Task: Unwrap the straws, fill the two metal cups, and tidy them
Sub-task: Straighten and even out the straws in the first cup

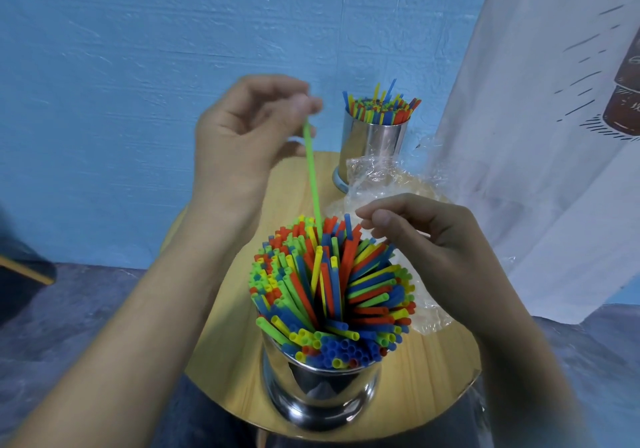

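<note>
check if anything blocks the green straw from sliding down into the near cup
Nothing separate does. The left hand pinches the green straw near its top, and its lower end sits among the packed straws in the near cup. The right hand is off to one side, not under it.

The left hand's fingertips are smeared by motion, hiding the top of the green straw they pinch; its lower end is lost among the straws in the near cup. The crumpled wrapper covers part of the far cup's base; whether the right hand touches any straw cannot be told; both forearms run off the bottom edge.
</note>
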The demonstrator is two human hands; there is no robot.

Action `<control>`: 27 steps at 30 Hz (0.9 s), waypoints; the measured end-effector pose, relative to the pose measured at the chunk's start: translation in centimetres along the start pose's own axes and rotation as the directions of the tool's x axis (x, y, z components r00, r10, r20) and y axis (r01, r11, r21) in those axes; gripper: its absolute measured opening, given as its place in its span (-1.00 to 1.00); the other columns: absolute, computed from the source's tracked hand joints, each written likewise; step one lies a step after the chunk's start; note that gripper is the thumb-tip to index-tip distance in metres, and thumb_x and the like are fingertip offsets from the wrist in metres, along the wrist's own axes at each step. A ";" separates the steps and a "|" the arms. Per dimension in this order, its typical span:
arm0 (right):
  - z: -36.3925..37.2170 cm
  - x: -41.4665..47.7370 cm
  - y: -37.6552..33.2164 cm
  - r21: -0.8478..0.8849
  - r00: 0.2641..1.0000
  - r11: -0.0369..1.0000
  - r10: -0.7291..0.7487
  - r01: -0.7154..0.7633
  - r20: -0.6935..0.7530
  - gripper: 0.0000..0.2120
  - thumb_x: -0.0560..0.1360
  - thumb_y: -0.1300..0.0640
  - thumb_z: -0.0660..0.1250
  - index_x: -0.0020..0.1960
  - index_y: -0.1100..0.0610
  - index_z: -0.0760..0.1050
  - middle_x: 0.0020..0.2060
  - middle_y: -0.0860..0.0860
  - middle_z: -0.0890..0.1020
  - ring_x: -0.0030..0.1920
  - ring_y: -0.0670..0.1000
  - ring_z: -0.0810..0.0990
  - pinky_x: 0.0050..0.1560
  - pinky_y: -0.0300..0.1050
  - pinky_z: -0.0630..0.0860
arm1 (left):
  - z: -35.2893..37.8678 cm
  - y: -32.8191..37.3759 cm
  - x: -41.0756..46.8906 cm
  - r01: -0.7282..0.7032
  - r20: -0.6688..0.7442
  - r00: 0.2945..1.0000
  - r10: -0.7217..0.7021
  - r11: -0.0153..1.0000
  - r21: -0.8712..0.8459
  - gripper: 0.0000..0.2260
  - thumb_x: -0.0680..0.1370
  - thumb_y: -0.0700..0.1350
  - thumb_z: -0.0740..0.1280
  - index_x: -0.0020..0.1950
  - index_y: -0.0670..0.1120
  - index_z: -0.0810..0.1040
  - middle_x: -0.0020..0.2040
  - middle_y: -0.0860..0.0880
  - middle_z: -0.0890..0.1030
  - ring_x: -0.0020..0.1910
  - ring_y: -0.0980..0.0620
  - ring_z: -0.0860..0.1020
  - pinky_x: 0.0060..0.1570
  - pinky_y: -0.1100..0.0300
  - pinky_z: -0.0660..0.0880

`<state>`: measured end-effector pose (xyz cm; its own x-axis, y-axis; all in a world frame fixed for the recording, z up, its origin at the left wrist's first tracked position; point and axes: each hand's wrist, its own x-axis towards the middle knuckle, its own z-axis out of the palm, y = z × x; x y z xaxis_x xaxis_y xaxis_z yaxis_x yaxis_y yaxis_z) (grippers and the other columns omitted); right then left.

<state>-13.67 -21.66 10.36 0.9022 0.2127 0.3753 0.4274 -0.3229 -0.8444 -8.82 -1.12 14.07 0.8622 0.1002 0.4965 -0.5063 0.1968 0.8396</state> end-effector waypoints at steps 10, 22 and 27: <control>-0.1 -0.3 -0.6 0.130 1.000 0.991 0.000 -0.001 0.011 -0.87 0.54 0.05 0.37 0.02 -0.05 0.68 -0.13 -0.14 0.75 -0.04 -0.09 0.73 -0.12 -0.32 0.59 | -1.0 0.7 0.1 -0.100 -0.357 0.933 0.049 0.987 -0.126 -0.95 0.63 -0.16 0.39 0.01 -0.03 0.55 -0.07 0.04 0.66 -0.11 0.02 0.63 -0.15 0.16 0.56; -1.0 -0.3 1.0 0.324 0.946 0.946 0.098 0.008 -0.310 -0.89 0.57 0.17 0.37 0.03 0.10 0.67 -0.21 0.07 0.72 -0.22 0.03 0.60 -0.10 -0.11 0.59 | -3.8 -1.8 -1.8 0.373 -0.035 0.921 -0.387 0.906 -0.200 -0.87 0.53 -0.06 0.36 -0.12 0.04 0.71 -0.10 0.08 0.68 -0.33 0.17 0.59 -0.30 0.35 0.58; -1.1 0.0 0.9 0.588 0.938 0.808 0.183 0.027 -0.294 -0.88 0.49 0.12 0.36 -0.05 0.06 0.67 -0.23 0.05 0.68 -0.26 -0.01 0.56 -0.13 -0.16 0.57 | -5.2 -2.1 -2.1 0.454 0.128 0.889 -0.439 0.881 -0.131 -0.92 0.37 -0.01 0.45 -0.19 0.05 0.72 -0.17 0.09 0.62 -0.35 0.16 0.54 -0.38 0.34 0.50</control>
<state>-13.22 -23.02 9.99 0.9418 -0.1303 0.3099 0.3350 0.2871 -0.8974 -9.51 3.33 10.06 0.9874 -0.1218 0.1009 -0.0530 0.3466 0.9365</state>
